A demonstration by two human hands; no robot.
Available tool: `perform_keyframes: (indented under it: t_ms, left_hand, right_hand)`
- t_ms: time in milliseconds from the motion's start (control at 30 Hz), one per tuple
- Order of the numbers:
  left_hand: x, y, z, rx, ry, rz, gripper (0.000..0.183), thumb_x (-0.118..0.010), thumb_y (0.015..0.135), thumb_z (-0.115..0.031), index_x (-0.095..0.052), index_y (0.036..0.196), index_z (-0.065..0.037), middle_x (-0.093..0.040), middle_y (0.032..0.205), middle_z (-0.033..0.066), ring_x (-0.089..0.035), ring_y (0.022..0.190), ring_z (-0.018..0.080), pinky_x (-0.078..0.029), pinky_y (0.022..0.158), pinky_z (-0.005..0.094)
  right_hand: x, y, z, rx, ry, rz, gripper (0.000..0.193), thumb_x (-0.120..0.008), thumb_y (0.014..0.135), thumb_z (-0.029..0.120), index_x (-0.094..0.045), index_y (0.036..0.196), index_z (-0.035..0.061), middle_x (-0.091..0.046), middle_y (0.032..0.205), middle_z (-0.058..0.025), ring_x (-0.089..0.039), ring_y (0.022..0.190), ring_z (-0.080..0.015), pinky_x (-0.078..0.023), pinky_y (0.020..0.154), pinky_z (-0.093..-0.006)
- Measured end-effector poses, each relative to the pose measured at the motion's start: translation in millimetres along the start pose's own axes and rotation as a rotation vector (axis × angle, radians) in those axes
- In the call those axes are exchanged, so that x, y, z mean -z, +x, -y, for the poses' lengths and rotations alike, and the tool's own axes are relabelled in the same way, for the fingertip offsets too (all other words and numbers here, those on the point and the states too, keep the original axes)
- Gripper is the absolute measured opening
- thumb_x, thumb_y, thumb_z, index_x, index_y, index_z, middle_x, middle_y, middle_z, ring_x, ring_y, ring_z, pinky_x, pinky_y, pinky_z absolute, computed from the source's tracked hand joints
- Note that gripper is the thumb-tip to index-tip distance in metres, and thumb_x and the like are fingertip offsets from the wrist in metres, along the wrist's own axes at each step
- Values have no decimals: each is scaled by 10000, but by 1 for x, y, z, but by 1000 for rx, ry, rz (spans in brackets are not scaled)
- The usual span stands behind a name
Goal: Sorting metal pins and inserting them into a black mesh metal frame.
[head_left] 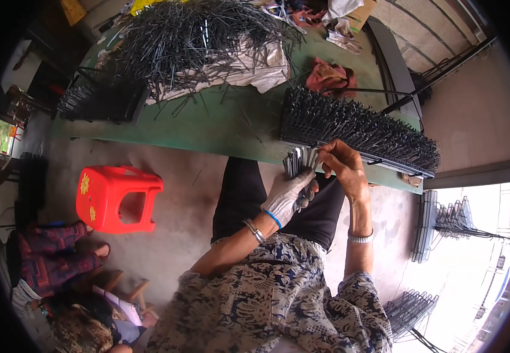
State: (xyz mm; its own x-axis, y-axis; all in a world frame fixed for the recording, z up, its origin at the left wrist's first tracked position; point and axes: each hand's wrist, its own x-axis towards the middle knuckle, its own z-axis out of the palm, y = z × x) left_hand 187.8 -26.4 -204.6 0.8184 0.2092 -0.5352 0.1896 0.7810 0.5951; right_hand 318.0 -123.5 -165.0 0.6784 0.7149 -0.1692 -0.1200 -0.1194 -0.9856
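Note:
My left hand (290, 193), in a pale knitted glove with grey fingers, is closed around a bundle of thin dark metal strips (298, 159) standing up in a fan. Bare, my right hand (348, 169) is just right of the bundle, thumb and forefinger pinched together by its end strips. What lies in that pinch, if anything, is too small to make out. Just beyond my right hand, a long black rack (425, 172) is packed with upright dark metal pieces (355, 120). It stands along the near right edge of the green table (208, 129).
A big heap of loose dark strips (190, 44) lies on a whitish cloth (272, 67). A smaller black rack (126, 103) stands at the table's left, a reddish cloth (328, 76) right of centre. Left are a red plastic stool (113, 197) and another person (55, 259); wire racks (425, 229) stand right.

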Motion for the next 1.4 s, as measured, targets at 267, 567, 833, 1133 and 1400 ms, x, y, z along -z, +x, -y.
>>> perform_keyframes:
  t_ms: [267,567,833,1133,1400]
  left_hand:
    - [2,6,-2,20,7,-57,198,-623,914,-241,-644,890,-46,-656,703,34,-533,478,53,-370,388,177]
    - [-6,1,-8,-26,68,-88,184,-645,897,-225,-656,856,-46,-659,674,37,-495,428,38,-320,369,172]
    - [-4,7,-1,-93,161,-114,181,-646,893,-225,-652,822,-59,-657,654,27,-493,424,34,-306,359,178]
    - [0,9,-3,-147,181,-133,162,-637,899,-222,-645,841,-71,-643,638,13,-501,425,35,-323,354,177]
    - [3,-2,-19,-124,191,-148,188,-640,898,-221,-642,848,-40,-674,687,46,-543,466,58,-357,379,182]
  right_hand:
    - [-3,0,-1,42,-13,-56,87,-631,890,93,-602,891,12,-601,763,-24,-493,588,-55,-413,525,-193]
    - [-6,-3,-7,73,-23,-137,91,-634,897,103,-602,893,18,-601,750,-5,-472,569,-29,-405,502,-176]
    - [-11,-6,-14,122,-169,-211,57,-602,893,66,-601,907,12,-611,770,-10,-478,579,-25,-412,497,-179]
    - [-14,0,-14,56,-31,-177,77,-609,897,94,-591,901,19,-592,785,-6,-491,599,-43,-417,538,-202]
    - [-19,12,-6,69,-78,-173,87,-607,902,97,-580,895,15,-573,765,-2,-486,597,-48,-413,535,-205]
